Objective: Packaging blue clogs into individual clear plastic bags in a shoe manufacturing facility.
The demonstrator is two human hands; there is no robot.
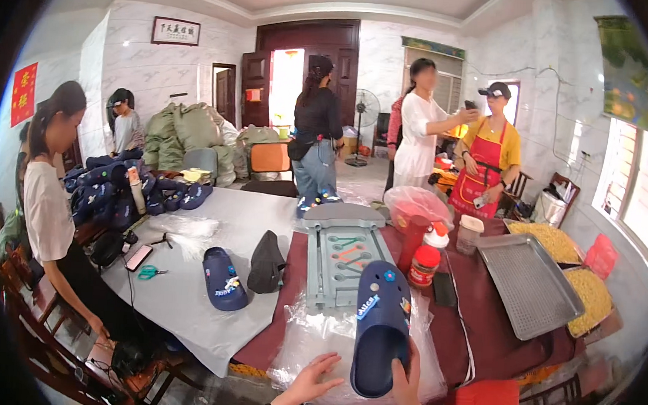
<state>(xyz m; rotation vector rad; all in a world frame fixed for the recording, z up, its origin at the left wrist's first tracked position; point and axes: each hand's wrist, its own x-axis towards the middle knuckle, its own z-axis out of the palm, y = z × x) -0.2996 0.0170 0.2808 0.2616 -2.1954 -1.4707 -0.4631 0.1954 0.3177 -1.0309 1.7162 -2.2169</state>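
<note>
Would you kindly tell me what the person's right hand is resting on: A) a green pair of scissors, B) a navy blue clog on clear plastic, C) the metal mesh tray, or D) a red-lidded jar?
B: the right hand holds the heel of the navy blue clog, which lies on the clear plastic sheet.

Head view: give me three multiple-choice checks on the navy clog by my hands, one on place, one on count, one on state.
1. Where does the navy clog lie?
A. on clear plastic sheeting
B. in the metal tray
C. on the floor

2. How many loose navy clogs lie on the table in front?
A. one
B. two
C. four

3. What is the right hand doing?
A. hanging free
B. gripping scissors
C. touching the clog's heel end

Answers: 1 A, the plastic sheeting spreads beneath it. 2 B, a second clog lies on the grey cloth. 3 C, its fingers rest on the heel end, while the left hand lies open on the plastic.
</note>
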